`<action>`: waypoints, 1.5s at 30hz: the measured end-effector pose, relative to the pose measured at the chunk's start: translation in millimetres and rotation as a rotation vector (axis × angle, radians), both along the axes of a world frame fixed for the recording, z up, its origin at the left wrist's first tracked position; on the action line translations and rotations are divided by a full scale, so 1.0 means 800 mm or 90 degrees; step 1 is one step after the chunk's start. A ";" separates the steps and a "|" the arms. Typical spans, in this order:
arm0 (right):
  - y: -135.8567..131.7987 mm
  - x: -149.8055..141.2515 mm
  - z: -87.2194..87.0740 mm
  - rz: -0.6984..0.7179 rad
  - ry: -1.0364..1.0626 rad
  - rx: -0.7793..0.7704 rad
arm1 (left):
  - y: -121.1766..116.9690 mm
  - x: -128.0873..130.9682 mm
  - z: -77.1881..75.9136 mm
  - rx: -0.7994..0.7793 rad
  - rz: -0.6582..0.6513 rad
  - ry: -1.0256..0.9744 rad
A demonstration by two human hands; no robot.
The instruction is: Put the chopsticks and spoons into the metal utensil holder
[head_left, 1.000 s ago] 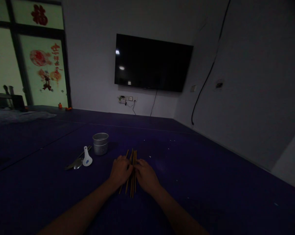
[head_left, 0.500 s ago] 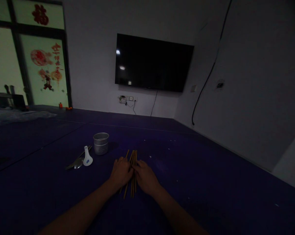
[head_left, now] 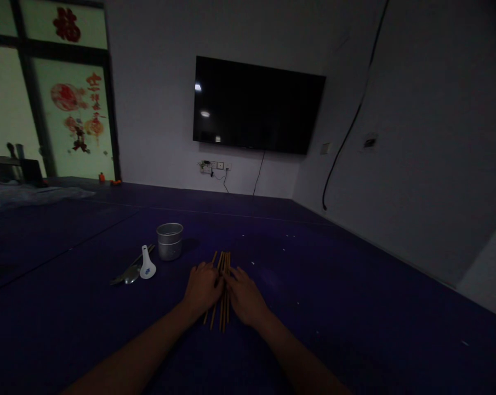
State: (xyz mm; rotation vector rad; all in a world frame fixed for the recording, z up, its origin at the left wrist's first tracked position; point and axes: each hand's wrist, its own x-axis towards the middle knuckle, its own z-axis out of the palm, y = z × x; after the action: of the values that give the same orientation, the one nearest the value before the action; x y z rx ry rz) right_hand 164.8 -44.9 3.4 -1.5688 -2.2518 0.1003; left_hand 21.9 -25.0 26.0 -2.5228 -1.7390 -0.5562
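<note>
Several wooden chopsticks (head_left: 222,262) lie in a loose bundle on the dark blue table (head_left: 354,307), pointing away from me. My left hand (head_left: 202,289) rests palm down on the bundle's left side, fingers lying flat on the sticks. My right hand (head_left: 244,296) lies on the right side, fingers stretched onto the sticks too. The two hands nearly touch over the middle of the bundle, hiding it. The room is dim.
A small metal cup (head_left: 169,241) stands left of the chopsticks. Beside it lie a white ceramic spoon (head_left: 147,265) and metal spoons (head_left: 126,274). A dark television (head_left: 258,105) hangs on the far wall. Windows with red decorations (head_left: 77,112) are at left.
Both hands shifted slightly over the chopsticks, and the sticks under them have moved a little; the cup and spoons have not moved.
</note>
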 end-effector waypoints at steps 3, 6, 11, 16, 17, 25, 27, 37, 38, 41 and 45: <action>0.003 0.000 0.002 -0.023 0.010 -0.004 | -0.002 -0.001 0.005 0.026 0.055 0.003; 0.004 0.001 0.004 -0.044 0.011 -0.011 | -0.003 -0.002 0.006 0.041 0.118 0.038; 0.005 0.003 0.002 -0.033 0.010 -0.011 | -0.002 -0.004 0.001 -0.002 0.109 0.068; 0.008 0.004 -0.003 -0.011 0.025 0.006 | -0.001 -0.002 -0.005 -0.008 0.031 0.054; 0.009 0.004 -0.004 -0.011 0.028 0.009 | -0.001 -0.001 -0.005 -0.009 0.020 0.052; 0.008 0.003 -0.005 0.000 0.045 0.015 | 0.003 -0.001 -0.011 -0.003 -0.007 0.044; 0.008 0.003 -0.004 -0.006 0.039 0.013 | 0.004 -0.001 -0.013 0.009 0.004 0.047; 0.010 0.003 -0.006 -0.004 0.029 0.005 | 0.002 -0.001 -0.013 0.013 -0.003 0.064; 0.010 0.003 -0.006 -0.006 0.026 0.003 | 0.001 -0.001 -0.012 0.015 -0.005 0.065; 0.009 0.003 -0.004 -0.003 0.023 -0.003 | -0.002 0.000 -0.009 0.014 -0.007 0.073; 0.007 0.001 -0.002 -0.011 0.028 -0.008 | -0.004 0.001 -0.007 0.011 -0.010 0.076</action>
State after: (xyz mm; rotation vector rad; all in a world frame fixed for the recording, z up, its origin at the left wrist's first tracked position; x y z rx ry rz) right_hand 165.8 -39.6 1.8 -1.5760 -2.2082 0.1430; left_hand 22.6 -28.1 20.3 -2.5039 -1.6674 -0.4101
